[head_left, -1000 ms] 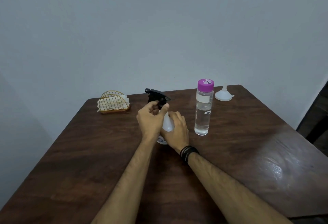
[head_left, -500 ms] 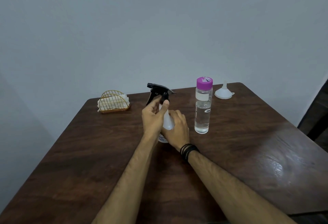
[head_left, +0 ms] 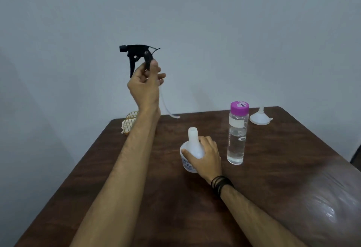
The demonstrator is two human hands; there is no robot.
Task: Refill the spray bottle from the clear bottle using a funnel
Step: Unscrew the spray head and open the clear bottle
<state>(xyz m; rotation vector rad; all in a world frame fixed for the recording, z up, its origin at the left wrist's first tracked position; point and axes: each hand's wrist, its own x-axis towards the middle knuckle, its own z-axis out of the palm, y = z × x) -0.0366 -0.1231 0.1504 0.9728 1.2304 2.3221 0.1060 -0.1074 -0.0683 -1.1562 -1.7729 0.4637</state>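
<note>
My left hand (head_left: 145, 86) holds the black spray head (head_left: 137, 55) high above the table, its thin dip tube (head_left: 165, 106) dangling free. The white spray bottle (head_left: 192, 149) stands upright on the brown table (head_left: 273, 168) with its neck uncovered, and my right hand (head_left: 207, 156) grips its body. Just to its right stands the clear bottle (head_left: 236, 139) with a purple cap, partly filled with clear liquid. A white funnel (head_left: 259, 118) lies mouth down at the table's far right.
A gold wire napkin holder (head_left: 130, 122) sits at the far left edge, partly hidden behind my left forearm. A plain wall rises behind the table. The table's right side shows a glossy glare patch (head_left: 322, 203).
My left hand has lifted the spray head off the bottle and raised it up and left, pulling the dip tube out. My right hand still holds the bottle.
</note>
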